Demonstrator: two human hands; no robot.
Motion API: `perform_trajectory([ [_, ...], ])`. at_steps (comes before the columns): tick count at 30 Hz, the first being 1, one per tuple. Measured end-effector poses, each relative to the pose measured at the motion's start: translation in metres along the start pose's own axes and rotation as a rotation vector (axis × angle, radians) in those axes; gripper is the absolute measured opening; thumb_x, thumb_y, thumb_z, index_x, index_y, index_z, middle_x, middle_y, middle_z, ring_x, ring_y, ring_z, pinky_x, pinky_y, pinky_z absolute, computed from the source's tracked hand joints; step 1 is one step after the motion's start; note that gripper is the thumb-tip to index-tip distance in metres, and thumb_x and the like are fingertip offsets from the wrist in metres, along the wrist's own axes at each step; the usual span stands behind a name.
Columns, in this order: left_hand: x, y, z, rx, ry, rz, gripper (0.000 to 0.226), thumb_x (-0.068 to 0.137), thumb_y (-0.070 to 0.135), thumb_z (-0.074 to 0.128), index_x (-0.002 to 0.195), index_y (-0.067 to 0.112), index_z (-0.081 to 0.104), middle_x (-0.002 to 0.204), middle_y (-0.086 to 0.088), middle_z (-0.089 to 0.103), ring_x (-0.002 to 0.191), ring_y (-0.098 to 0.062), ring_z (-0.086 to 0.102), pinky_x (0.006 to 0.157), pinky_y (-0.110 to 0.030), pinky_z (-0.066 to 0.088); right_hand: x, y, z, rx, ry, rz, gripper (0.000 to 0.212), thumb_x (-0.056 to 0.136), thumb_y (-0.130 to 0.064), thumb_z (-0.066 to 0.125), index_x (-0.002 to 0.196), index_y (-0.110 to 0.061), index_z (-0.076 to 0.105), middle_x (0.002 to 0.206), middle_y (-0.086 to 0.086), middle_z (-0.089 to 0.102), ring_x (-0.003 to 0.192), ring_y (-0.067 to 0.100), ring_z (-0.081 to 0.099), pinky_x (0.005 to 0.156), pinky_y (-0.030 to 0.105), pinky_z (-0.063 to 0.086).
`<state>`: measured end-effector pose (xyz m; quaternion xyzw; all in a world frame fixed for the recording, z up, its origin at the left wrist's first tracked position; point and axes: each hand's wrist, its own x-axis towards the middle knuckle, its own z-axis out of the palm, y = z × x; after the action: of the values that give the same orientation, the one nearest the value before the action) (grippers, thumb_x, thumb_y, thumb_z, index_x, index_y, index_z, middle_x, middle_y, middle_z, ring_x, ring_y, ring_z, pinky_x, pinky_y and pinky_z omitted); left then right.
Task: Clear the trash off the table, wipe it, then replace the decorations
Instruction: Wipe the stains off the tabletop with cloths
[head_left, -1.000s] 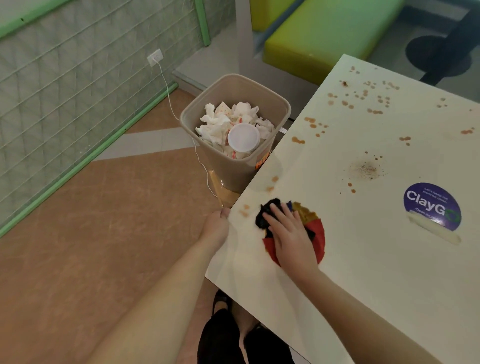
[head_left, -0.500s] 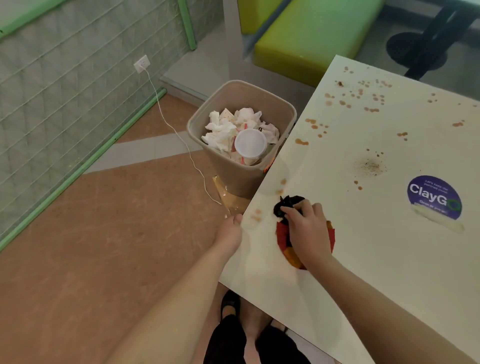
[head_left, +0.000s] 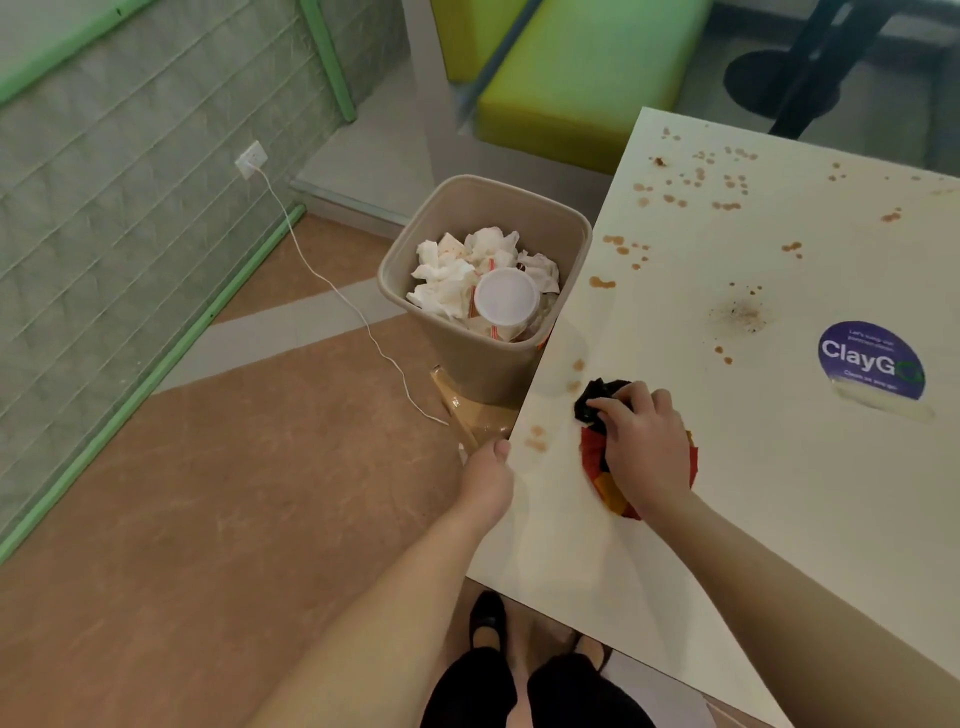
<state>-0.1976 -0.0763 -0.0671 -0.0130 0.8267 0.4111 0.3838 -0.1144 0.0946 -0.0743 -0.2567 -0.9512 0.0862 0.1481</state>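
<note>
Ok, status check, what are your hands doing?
Right hand grips cloth on table. Left hand holds table edge. Brown stains left.

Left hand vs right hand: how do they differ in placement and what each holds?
The left hand holds the table's near corner, thumb on top; the right hand lies further in on the tabletop. The left hand holds no cloth; the right hand presses a black, red and yellow cloth flat, fingers curled over its bunched black end. Both touch the table, near the brown spots.
</note>
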Motion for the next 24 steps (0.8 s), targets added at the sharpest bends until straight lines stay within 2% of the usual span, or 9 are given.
perform_trajectory([
  [3,0.001,0.0,-0.003,0.029,-0.006,0.022,0.031,0.107,0.021,0.03,0.114,0.007,0.056,0.113,-0.01,0.057,0.102,-0.024,0.049,0.077,-0.025,0.031,0.025,-0.004,0.003,0.022,-0.008,0.137,0.025,0.092,-0.007,0.062,0.105,-0.023,0.077,0.095,0.003,0.059,0.086,0.029,0.048,0.064,0.039,0.044],
  [6,0.002,0.001,-0.006,0.063,-0.043,0.03,0.033,0.107,0.019,0.029,0.124,0.008,0.054,0.112,-0.007,0.054,0.098,-0.019,0.046,0.076,-0.023,0.03,0.018,-0.014,0.001,0.069,-0.033,0.231,0.025,0.095,-0.011,0.059,0.106,-0.025,0.076,0.097,0.0,0.058,0.089,0.026,0.046,0.068,0.04,0.044],
  [9,0.008,0.007,-0.011,0.112,-0.106,0.02,0.036,0.106,0.019,0.027,0.135,0.013,0.048,0.127,-0.011,0.055,0.104,-0.023,0.049,0.079,-0.024,0.032,-0.01,-0.014,-0.005,0.054,0.0,0.145,0.023,0.092,-0.011,0.063,0.105,-0.024,0.076,0.097,0.0,0.06,0.085,0.026,0.048,0.065,0.038,0.041],
  [12,0.017,0.009,-0.015,0.15,-0.17,-0.007,0.038,0.106,0.02,0.028,0.141,0.017,0.043,0.134,-0.011,0.054,0.118,-0.028,0.051,0.082,-0.024,0.034,-0.006,-0.001,-0.004,0.007,-0.008,0.042,0.021,0.092,-0.014,0.064,0.104,-0.025,0.077,0.099,0.0,0.061,0.086,0.026,0.052,0.062,0.035,0.039],
  [14,0.019,0.01,-0.016,0.16,-0.186,0.001,0.038,0.106,0.019,0.028,0.141,0.017,0.043,0.133,-0.011,0.054,0.116,-0.027,0.052,0.081,-0.023,0.034,0.019,0.005,-0.002,-0.002,-0.016,0.127,0.022,0.094,-0.017,0.06,0.106,-0.025,0.076,0.1,0.0,0.06,0.088,0.026,0.051,0.064,0.036,0.042],
  [16,0.02,0.009,-0.015,0.141,-0.184,0.009,0.037,0.106,0.018,0.028,0.139,0.016,0.044,0.131,-0.012,0.055,0.105,-0.025,0.052,0.08,-0.024,0.035,0.052,0.005,0.002,0.065,-0.04,0.271,0.023,0.097,-0.023,0.055,0.108,-0.025,0.075,0.102,-0.002,0.058,0.093,0.022,0.048,0.07,0.037,0.043],
  [19,0.022,0.006,-0.013,0.138,-0.176,0.015,0.036,0.106,0.017,0.029,0.138,0.016,0.044,0.128,-0.012,0.056,0.099,-0.022,0.049,0.079,-0.025,0.036,0.083,-0.004,0.01,0.221,-0.088,0.393,0.026,0.099,-0.032,0.052,0.113,-0.025,0.073,0.109,-0.007,0.055,0.098,0.013,0.039,0.079,0.029,0.037],
  [21,0.024,0.002,-0.013,0.146,-0.172,0.016,0.036,0.105,0.016,0.03,0.138,0.016,0.045,0.128,-0.013,0.057,0.099,-0.022,0.05,0.079,-0.026,0.038,0.08,-0.015,0.011,0.258,-0.107,0.332,0.027,0.1,-0.031,0.051,0.116,-0.025,0.072,0.114,-0.006,0.057,0.102,0.014,0.04,0.085,0.027,0.034],
  [24,0.029,0.001,-0.013,0.156,-0.189,0.007,0.035,0.105,0.018,0.03,0.138,0.017,0.044,0.127,-0.013,0.057,0.102,-0.024,0.052,0.08,-0.027,0.039,0.043,-0.031,0.015,0.208,-0.077,0.132,0.027,0.099,-0.024,0.053,0.121,-0.022,0.069,0.114,0.0,0.06,0.104,0.024,0.048,0.09,0.033,0.038],
])
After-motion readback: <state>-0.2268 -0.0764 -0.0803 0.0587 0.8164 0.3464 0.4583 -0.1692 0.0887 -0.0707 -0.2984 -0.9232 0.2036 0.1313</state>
